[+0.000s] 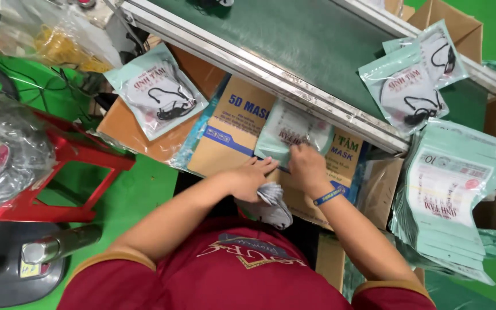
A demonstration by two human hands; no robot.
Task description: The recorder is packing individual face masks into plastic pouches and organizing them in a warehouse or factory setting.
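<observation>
A green conveyor belt (311, 40) with metal side rails runs slantwise across the top, and two pale green mask pouches (411, 80) lie on its right end. Below the rail, flat brown cardboard boxes (233, 129) carry a light pouch (291, 129). Another pouch (156, 92) rests on brown cardboard (127, 129) at the left, above the green floor (127, 195).

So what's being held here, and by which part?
Both hands grip a pale green mask pouch: the right hand pinches its lower edge, the left hand presses the lower left corner. Grey masks sit under the left hand.
</observation>
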